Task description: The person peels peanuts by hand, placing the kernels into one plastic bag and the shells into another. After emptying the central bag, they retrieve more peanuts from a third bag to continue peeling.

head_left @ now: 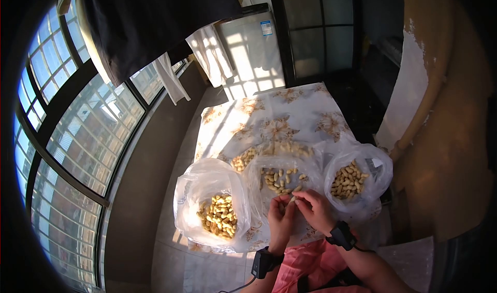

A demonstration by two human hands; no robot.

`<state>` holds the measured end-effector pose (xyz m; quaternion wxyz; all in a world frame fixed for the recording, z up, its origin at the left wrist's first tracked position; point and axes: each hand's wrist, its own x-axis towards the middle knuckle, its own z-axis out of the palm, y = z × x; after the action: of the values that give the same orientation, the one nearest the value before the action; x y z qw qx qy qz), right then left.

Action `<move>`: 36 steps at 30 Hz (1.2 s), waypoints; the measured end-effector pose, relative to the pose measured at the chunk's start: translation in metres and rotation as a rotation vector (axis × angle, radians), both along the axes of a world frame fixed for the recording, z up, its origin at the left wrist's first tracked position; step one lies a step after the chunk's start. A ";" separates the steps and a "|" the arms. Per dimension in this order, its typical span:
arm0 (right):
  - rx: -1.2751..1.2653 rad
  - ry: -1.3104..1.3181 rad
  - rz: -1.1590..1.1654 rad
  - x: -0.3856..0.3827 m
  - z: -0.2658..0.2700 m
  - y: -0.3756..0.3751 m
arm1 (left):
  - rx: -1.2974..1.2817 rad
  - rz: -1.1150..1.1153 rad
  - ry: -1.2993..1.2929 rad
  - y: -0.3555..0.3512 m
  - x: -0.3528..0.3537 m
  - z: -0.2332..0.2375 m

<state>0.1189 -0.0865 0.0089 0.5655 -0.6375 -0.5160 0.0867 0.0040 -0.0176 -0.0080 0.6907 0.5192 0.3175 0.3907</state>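
Observation:
My left hand (281, 221) and my right hand (315, 210) meet at the table's near side, fingers closed in pinches. Between their fingertips is a pale peanut in its shell (293, 199). Whether the left palm holds more is hidden. Just beyond my hands, a clear plastic bag (254, 181) lies open with loose peanuts (279, 180) in it. To the left stands a wide-mouthed plastic bag (186, 202) with a sunlit heap of peanuts (220, 215). On the right, another open bag (380, 181) contains more peanuts (349, 180).
A flowered cloth covers the table (305, 109). More peanuts (243, 160) lie behind the middle bag. Barred windows (93, 132) line the left side, with dark clothing (155, 24) hanging overhead. A white appliance (253, 49) stands past the table, beside a dark-framed glass door (321, 29).

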 end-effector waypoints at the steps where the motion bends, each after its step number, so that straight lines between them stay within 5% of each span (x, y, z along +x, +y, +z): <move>1: -0.004 -0.013 0.001 0.000 0.001 0.000 | 0.026 0.004 0.009 0.000 0.000 0.001; 36: -0.050 0.034 -0.008 -0.001 0.000 -0.001 | -0.041 -0.051 0.021 0.004 0.000 0.000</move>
<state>0.1184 -0.0875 0.0092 0.5582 -0.6521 -0.5015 0.1082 0.0042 -0.0132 -0.0082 0.7077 0.5168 0.3191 0.3608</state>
